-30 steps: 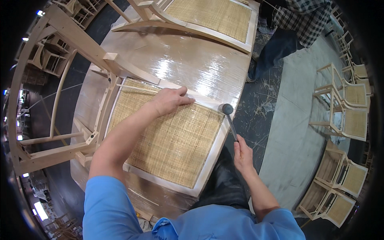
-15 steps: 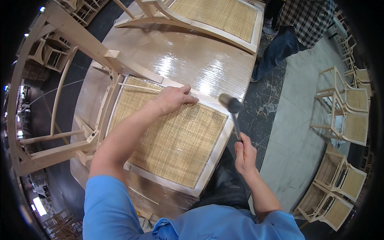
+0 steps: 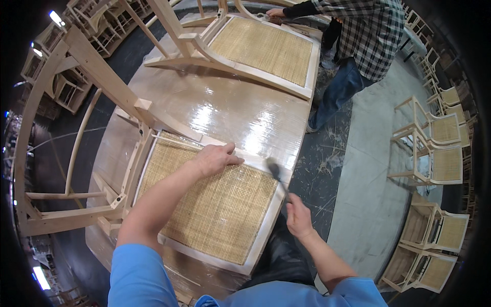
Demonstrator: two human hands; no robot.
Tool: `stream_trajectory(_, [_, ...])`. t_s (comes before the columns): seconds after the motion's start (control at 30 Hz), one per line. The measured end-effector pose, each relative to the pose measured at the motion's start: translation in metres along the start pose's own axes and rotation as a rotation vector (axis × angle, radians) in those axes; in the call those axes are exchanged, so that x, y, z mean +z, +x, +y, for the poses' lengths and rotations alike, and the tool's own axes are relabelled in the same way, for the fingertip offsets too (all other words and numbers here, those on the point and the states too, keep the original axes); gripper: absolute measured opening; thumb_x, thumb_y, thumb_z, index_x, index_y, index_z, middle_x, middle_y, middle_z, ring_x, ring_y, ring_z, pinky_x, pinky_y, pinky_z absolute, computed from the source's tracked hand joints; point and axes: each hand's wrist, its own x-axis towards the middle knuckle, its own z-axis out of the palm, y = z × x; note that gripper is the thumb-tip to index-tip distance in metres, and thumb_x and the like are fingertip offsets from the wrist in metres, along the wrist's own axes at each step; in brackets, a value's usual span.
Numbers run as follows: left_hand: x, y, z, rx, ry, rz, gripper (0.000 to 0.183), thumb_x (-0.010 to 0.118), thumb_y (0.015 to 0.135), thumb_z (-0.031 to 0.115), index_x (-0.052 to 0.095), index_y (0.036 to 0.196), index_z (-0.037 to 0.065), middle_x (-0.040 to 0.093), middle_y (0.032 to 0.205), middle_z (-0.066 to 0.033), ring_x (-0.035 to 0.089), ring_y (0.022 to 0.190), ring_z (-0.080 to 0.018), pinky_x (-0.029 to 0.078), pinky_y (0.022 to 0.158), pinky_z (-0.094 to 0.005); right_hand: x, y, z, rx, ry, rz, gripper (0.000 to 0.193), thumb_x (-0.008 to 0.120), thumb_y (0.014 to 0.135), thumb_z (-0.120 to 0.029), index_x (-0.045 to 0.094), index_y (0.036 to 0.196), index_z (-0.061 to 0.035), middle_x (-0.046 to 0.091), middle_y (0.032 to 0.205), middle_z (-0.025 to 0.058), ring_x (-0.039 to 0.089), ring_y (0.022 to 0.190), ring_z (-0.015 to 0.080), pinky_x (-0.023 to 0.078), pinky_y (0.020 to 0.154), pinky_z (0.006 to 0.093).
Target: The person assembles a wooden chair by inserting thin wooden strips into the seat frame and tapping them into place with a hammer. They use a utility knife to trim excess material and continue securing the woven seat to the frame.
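Note:
A chair lies on its back over the table, and its woven cane panel [image 3: 215, 204] is set in a pale wood frame [image 3: 268, 225]. My left hand [image 3: 217, 159] is at the panel's far edge, fingers curled on a thin pale reed strip [image 3: 176, 142]. Part of the strip sticks out loose to the left of the hand; the fingers hide its other end. My right hand [image 3: 299, 217] grips the handle of a mallet [image 3: 276, 171]. Its dark head is blurred, close to the frame's far right corner. I cannot tell whether it touches the wood.
The table [image 3: 230, 112] has a shiny plastic-wrapped top. Another chair with a cane panel [image 3: 263, 48] lies at its far end, where a co-worker in a checked shirt [image 3: 360, 30] stands. Several cane-seated chairs [image 3: 445, 163] line the floor on the right; chair legs rise at left.
The mallet head has come down nearer the frame's far edge. My left hand stays on the strip. The view has tilted, bringing more of the far chair and the co-worker's hand into sight.

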Motion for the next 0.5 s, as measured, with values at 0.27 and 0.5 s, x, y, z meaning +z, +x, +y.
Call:
stream_trajectory(0.27, [0.015,-0.009,-0.012,0.048,0.005,0.130,0.049,0.062,0.088,0.007,0.067,0.129,0.033,0.057,0.107,-0.0050,0.068,0.087,-0.0248,0.057,0.081,-0.0376,-0.021,0.000,-0.030,0.216,0.479,0.115,0.032,0.053,0.105,-0.021,0.053,0.125,0.0033,0.066,0.086,0.0174,0.064,0.068,0.0246,0.052,0.066,0.0367])
stream_trajectory(0.5, [0.014,0.001,-0.012,0.104,0.031,0.176,0.048,0.060,0.088,0.005,0.069,0.126,0.032,0.056,0.105,-0.0049,0.067,0.084,-0.0242,0.058,0.079,-0.0382,-0.012,0.005,-0.011,0.251,0.031,-0.180,0.024,0.052,0.104,-0.015,0.057,0.125,-0.0047,0.064,0.087,0.0209,0.066,0.078,0.0381,0.052,0.071,0.0394])
